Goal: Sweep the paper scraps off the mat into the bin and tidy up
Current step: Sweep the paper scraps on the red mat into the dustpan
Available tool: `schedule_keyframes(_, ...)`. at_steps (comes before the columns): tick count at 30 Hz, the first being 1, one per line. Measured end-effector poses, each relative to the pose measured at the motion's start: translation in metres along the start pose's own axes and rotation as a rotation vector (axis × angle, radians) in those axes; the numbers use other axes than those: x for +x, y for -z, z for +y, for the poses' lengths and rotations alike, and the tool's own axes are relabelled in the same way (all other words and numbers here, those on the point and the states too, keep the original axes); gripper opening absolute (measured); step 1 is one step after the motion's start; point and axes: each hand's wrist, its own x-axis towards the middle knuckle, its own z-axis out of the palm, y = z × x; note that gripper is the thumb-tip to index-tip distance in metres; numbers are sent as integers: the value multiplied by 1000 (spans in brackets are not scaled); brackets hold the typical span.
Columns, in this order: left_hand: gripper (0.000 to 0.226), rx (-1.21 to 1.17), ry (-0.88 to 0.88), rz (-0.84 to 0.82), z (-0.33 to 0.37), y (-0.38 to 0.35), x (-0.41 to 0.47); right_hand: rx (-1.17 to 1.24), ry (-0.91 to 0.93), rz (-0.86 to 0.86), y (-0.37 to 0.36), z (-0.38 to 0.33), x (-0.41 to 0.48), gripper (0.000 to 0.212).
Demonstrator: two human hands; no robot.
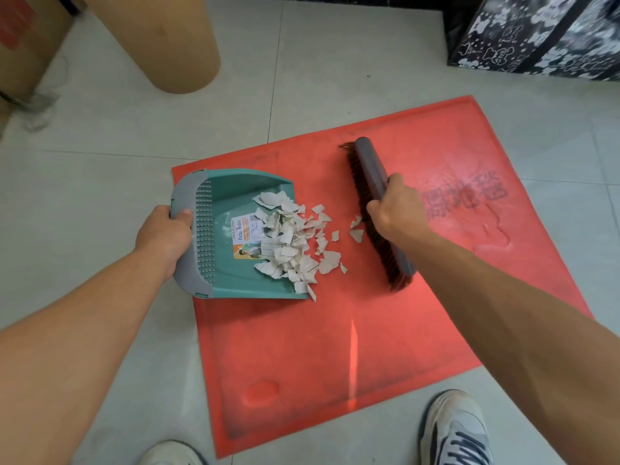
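Note:
A red mat lies on the tiled floor. On its left part rests a teal dustpan with a grey back rim, and my left hand grips that rim. White paper scraps are piled across the pan's mouth, some inside it, some on the mat just to its right. A few loose scraps lie beside the brush. My right hand is closed around a grey hand brush with brown bristles, its bristle edge resting on the mat to the right of the scraps.
A brown cardboard tube and a cardboard box stand at the back left. A black-and-white patterned bag stands at the back right. My two shoes are at the mat's near edge.

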Motion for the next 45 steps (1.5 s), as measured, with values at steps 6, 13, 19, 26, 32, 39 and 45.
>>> schedule_keyframes(6,33,23,-2,31,1,-3,-2,4,29,-37,-3,-3,-4,20)
schedule_keyframes(13,35,37,-10,44,5,-4,-6,87,117,-190,-30,-45,-33,33)
schedule_keyframes(19,36,36,-14,42,9,-3,-9,213,197,-312,-39,-67,-42,38)
schedule_keyframes(26,36,32,-16,57,12,-5,-13,225,169,-109,-16,-42,-31,29)
schedule_keyframes(32,38,34,-20,67,14,-10,-17,67,72,-1,7,-10,-12,28)
schedule_keyframes(39,59,146,-10,16,12,-13,-22,17,77,-70,-2,4,-15,21)
schedule_keyframes(45,64,122,-22,-31,9,-8,-22,220,55,-103,-27,-22,-28,24)
